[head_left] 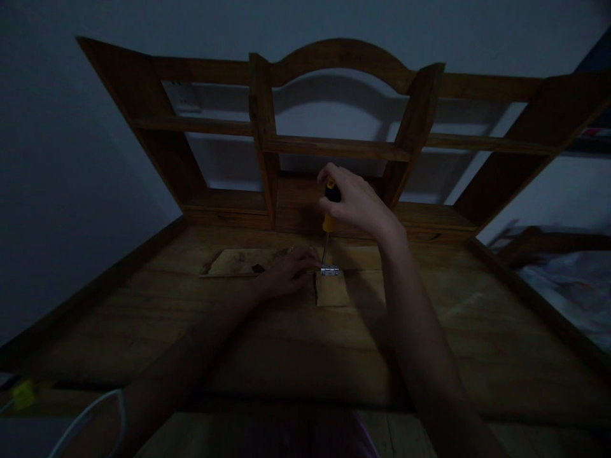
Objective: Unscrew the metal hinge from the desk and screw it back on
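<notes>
The scene is dim. My right hand (pixel 356 202) is closed round the black-and-yellow handle of a screwdriver (pixel 328 222), held upright with its tip on a small metal hinge (pixel 330 271). The hinge lies on a small light wooden piece (pixel 331 291) on the wooden desk (pixel 296 343). My left hand (pixel 289 272) rests palm down just left of the hinge, its fingers pressing flat on a thin wooden board (pixel 236 262).
A wooden hutch (pixel 334 146) with shelves and an arched top stands at the back of the desk against a white wall. A white cable (pixel 86 413) and a small yellow object (pixel 23 394) lie at the lower left. Bedding (pixel 568 292) shows at the right.
</notes>
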A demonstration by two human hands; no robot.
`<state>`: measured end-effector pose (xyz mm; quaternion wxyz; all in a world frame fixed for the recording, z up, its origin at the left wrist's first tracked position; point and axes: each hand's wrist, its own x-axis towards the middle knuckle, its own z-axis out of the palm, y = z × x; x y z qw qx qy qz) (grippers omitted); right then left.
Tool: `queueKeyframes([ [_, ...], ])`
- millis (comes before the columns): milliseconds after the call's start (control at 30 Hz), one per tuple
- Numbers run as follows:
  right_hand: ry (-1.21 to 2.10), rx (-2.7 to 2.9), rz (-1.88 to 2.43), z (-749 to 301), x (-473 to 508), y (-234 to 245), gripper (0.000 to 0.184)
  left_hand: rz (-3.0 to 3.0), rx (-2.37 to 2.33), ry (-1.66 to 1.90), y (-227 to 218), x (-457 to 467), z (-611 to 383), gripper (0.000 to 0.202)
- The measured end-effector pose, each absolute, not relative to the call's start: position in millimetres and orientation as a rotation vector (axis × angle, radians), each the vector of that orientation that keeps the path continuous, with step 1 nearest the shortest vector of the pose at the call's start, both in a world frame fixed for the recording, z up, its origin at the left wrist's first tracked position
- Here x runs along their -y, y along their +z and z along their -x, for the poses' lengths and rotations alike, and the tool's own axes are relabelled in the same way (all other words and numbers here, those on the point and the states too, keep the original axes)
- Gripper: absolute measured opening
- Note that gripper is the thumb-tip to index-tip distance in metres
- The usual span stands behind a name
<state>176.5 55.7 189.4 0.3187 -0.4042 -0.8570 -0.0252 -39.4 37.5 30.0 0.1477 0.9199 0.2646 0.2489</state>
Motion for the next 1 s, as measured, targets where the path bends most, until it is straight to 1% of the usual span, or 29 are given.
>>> queueKeyframes([
  [100,-0.049,2.248,1.065,-175.4,-54.1,190.0,0.032,-2.648,-0.760,0.710,28.6,-39.1,40.0,0.042],
  [300,-0.102,2.258,1.074,-174.7,-52.2,191.7,0.026,-2.646,-0.758,0.733,28.7,-38.2,38.6,0.041],
  [433,-0.104,2.249,1.081,-174.8,-51.0,193.0,0.040,-2.650,-0.794,0.717,29.2,-35.7,38.0,0.039],
  [500,-0.086,2.245,1.087,-174.2,-50.4,192.8,0.045,-2.656,-0.804,0.711,28.4,-35.6,38.3,0.040],
  [567,-0.076,2.247,1.079,-173.5,-50.4,192.2,0.041,-2.658,-0.800,0.701,27.4,-36.3,38.9,0.043],
  [667,-0.089,2.244,1.063,-173.6,-52.1,191.2,0.031,-2.660,-0.779,0.666,26.8,-37.8,39.6,0.047],
  [800,-0.128,2.238,1.069,-175.1,-53.8,192.1,0.023,-2.665,-0.755,0.637,27.3,-39.1,39.4,0.050],
  [933,-0.113,2.231,1.066,-174.2,-51.7,193.4,0.031,-2.674,-0.750,0.626,26.6,-40.2,39.3,0.051],
  [1000,-0.098,2.239,1.058,-173.2,-50.8,193.2,0.032,-2.679,-0.742,0.636,26.3,-40.4,39.3,0.052],
])
